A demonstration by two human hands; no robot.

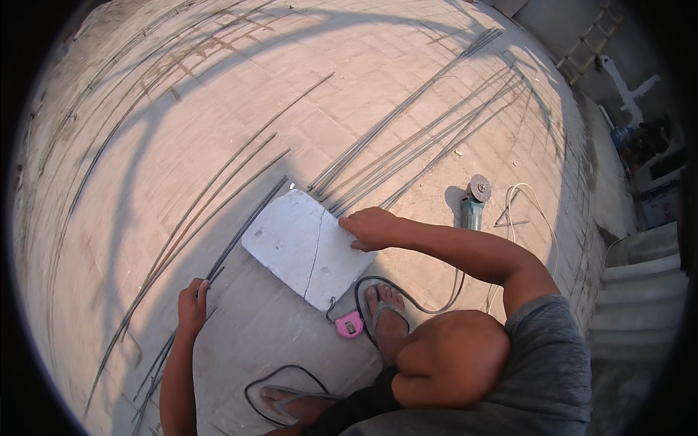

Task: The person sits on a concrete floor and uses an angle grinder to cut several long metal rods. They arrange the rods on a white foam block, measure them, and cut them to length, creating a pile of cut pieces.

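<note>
Paving (218, 116), slab (298, 236) beside right hand (369, 227)

Long thin grey metal rods (400, 111) lie left of and beyond the flat white angular slab (291, 236). A rounded pink tape measure (350, 325) lies before it, a cylindrical teal angle grinder (472, 213) to its right.

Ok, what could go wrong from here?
The pale slab has a crack running across it, and the right hand is at its edge: if it parts, it might pinch the fingers. The dark cord curves past the toes of the sandalled right foot and could snag it. The grinder's disc is exposed, so brushing it might scrape skin.
</note>
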